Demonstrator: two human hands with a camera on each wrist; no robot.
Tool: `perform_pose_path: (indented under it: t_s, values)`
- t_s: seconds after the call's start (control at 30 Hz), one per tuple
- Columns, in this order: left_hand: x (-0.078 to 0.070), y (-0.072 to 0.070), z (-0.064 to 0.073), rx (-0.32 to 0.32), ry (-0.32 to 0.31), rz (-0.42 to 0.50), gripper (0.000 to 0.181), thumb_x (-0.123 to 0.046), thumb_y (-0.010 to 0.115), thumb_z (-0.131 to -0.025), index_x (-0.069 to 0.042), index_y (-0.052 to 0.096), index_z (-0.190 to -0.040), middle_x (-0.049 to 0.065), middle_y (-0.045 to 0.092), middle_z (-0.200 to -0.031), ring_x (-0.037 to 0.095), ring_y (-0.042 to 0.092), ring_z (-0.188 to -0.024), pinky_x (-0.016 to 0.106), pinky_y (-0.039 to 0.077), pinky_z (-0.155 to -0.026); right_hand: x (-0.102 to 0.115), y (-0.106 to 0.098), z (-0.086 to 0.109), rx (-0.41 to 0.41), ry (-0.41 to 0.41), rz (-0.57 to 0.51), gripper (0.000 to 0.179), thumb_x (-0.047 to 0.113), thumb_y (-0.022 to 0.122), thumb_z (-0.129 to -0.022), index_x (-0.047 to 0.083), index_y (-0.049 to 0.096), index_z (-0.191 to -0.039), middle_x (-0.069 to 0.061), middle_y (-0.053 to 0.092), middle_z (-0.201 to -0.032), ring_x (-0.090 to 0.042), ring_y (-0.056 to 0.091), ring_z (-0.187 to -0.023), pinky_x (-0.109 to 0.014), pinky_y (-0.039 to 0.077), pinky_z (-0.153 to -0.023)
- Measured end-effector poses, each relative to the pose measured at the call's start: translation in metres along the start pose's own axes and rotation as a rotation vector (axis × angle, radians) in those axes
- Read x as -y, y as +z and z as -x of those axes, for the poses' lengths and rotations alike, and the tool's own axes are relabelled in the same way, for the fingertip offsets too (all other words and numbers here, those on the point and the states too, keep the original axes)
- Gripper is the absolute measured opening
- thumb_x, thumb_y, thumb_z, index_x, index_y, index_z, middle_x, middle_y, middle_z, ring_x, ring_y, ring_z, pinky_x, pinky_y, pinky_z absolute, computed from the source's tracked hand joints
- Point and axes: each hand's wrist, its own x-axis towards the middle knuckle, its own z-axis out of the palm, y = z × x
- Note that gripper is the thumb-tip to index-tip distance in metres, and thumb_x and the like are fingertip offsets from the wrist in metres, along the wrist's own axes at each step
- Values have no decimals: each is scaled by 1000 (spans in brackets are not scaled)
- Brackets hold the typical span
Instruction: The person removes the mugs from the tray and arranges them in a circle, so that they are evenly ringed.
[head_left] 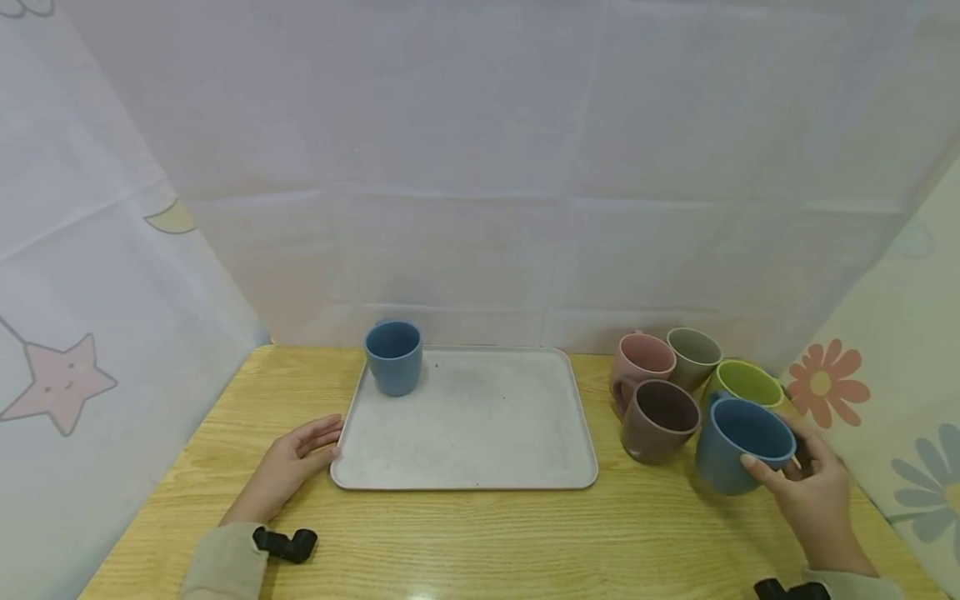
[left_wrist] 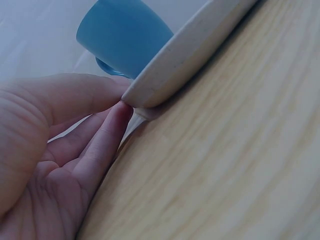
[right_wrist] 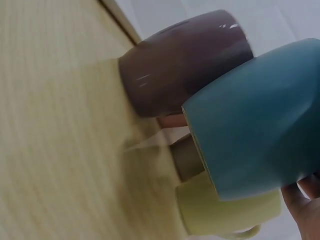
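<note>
My right hand (head_left: 813,483) grips a blue mug (head_left: 735,467) by its rim and side, thumb at the near rim. In the right wrist view this blue mug (right_wrist: 255,125) is held above the table, its base off the wood. Close by stand a brown mug (head_left: 651,433), a yellow-green mug (head_left: 742,382), a pink mug (head_left: 645,354) and a grey mug (head_left: 693,354). On the left, my left hand (head_left: 288,462) pinches the edge of a white tray (head_left: 480,425) between thumb and finger. A second blue mug (head_left: 395,367) sits upright in the tray's back left corner.
The wooden table (head_left: 450,542) ends at a white cloth (head_left: 450,208) behind. Patterned cloths hang at both sides, the right one with flowers (head_left: 821,383) near the mugs. The mugs stand right of the tray.
</note>
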Motion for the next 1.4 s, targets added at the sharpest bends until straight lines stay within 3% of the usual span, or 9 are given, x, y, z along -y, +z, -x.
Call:
perform_pose_path:
  t_s: [0.23, 0.47, 0.73, 1.17, 1.4]
  values:
    - [2, 0, 0, -6, 36, 7, 66, -23, 70, -98, -3, 41, -154, 20, 51, -149, 11, 54, -130, 10, 44, -95, -14, -4, 5, 46, 49, 0, 67, -21, 75, -77, 9, 59, -135, 9, 63, -114, 3, 60, -104, -6, 49, -84]
    - [4, -1, -1, -10, 33, 6, 66, -23, 70, -98, -4, 41, -154, 19, 51, -149, 9, 54, -129, 10, 44, -94, -20, -4, 7, 76, 62, 17, 67, -20, 76, -78, 7, 58, -136, 12, 64, -116, 5, 60, -106, -7, 49, -82]
    - [4, -1, -1, -8, 33, 6, 66, -24, 70, -98, -4, 41, -154, 19, 51, -149, 7, 54, -128, 10, 44, -94, -24, -3, 11, 107, 53, -44, 71, -23, 75, -77, 2, 54, -140, 12, 63, -121, 5, 59, -111, -9, 51, -83]
    - [4, -1, -1, -5, 26, 1, 67, -27, 71, -98, -4, 41, -154, 19, 50, -149, -7, 54, -120, 9, 44, -94, -20, 7, 16, 139, 55, -84, 72, -26, 75, -73, 4, 55, -135, 12, 63, -122, 5, 55, -116, -8, 49, -87]
    - [6, -1, -1, -5, 35, 1, 67, -27, 70, -98, -2, 41, -154, 20, 50, -149, -10, 53, -117, 9, 44, -94, -17, 14, 21, 146, 75, -31, 72, -23, 79, -72, 5, 52, -133, 10, 60, -122, 5, 55, -114, -7, 47, -87]
